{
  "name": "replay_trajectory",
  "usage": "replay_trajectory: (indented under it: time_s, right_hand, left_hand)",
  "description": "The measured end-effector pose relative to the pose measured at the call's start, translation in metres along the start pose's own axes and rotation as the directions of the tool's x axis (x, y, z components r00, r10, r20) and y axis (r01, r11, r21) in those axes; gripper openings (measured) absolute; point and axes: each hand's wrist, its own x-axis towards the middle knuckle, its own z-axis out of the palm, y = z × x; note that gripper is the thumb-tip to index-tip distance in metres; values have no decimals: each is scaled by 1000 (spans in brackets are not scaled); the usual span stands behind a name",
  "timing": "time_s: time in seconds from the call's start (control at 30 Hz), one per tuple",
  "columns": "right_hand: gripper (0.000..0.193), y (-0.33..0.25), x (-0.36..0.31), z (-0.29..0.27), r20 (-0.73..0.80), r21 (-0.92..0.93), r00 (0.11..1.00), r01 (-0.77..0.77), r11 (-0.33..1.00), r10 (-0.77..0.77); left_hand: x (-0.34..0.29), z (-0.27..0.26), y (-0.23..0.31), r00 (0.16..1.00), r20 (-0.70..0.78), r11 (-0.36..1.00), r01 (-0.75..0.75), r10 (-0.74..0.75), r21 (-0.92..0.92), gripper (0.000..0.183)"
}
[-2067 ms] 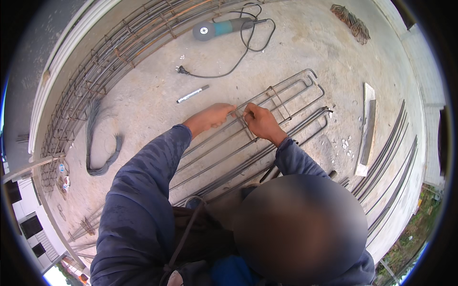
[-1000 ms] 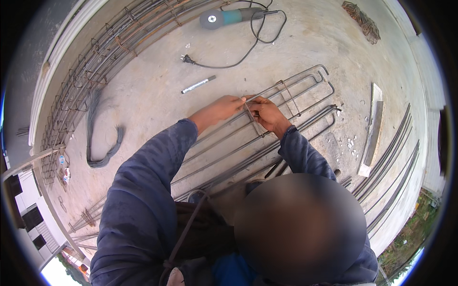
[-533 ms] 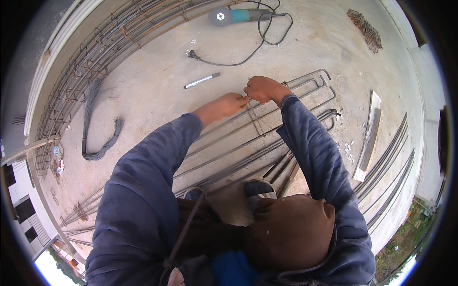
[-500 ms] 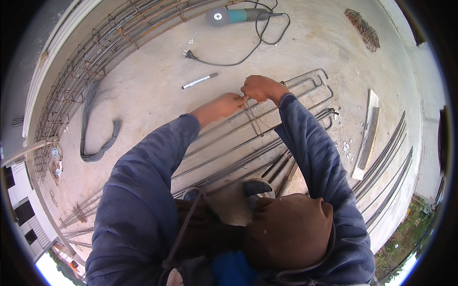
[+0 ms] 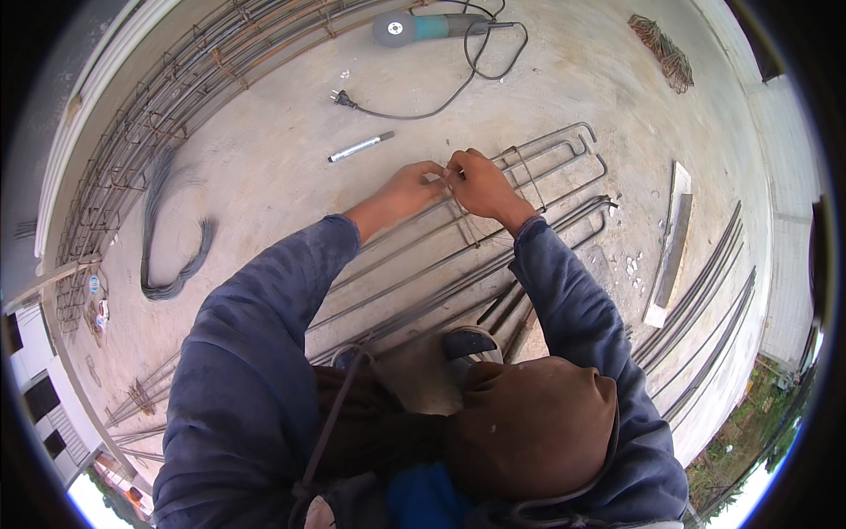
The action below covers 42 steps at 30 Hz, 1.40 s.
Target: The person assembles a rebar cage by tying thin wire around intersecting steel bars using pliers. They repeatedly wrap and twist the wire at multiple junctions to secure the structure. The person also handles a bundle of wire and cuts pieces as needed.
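Observation:
Several long steel bars with hooked ends lie on the concrete before me, crossed by a thin square stirrup and a second stirrup further right. My left hand is at the far bar by the first stirrup, its thumb and forefinger pinched; whatever lies between them is too small to make out. Right against it, my right hand is closed with bent fingers at the same crossing. A faint thin wire seems to trail below it, but its grip is mostly hidden.
A marker lies beyond my hands, with an angle grinder and its plug further off. Rebar cages line the left, near a wire bundle. At right are a flat board, loose rods and bundled stirrups.
My right hand has turned and lowered slightly, bringing its fingertips against the left's. The second stirrup, mostly hidden before, now shows right of it. The whole view has shifted a little.

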Motion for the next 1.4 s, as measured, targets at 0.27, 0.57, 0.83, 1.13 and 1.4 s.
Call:
replay_trajectory:
  time_s: [0.27,0.57,0.83,1.13,1.4]
  right_hand:
    - [49,-22,-55,6,-59,-173,998,13,985,-24]
    - [16,-47,-57,0,-41,-478,989,103,872,-139]
    - [20,-35,20,-21,109,-505,974,228,833,-200]
    - [29,-18,74,-29,305,-434,951,93,896,49]
    - [26,-10,65,-32,253,-467,963,33,884,98]
  left_hand:
    - [-5,-1,-1,995,-77,998,-57,58,13,29]
    - [-2,-1,-13,990,-91,991,-115,109,-63,25]
    - [-13,3,-3,990,-116,996,-86,85,3,22]
    - [-12,14,1,974,-221,999,-35,42,33,34]
    - [-16,24,16,944,-325,980,3,63,200,42]
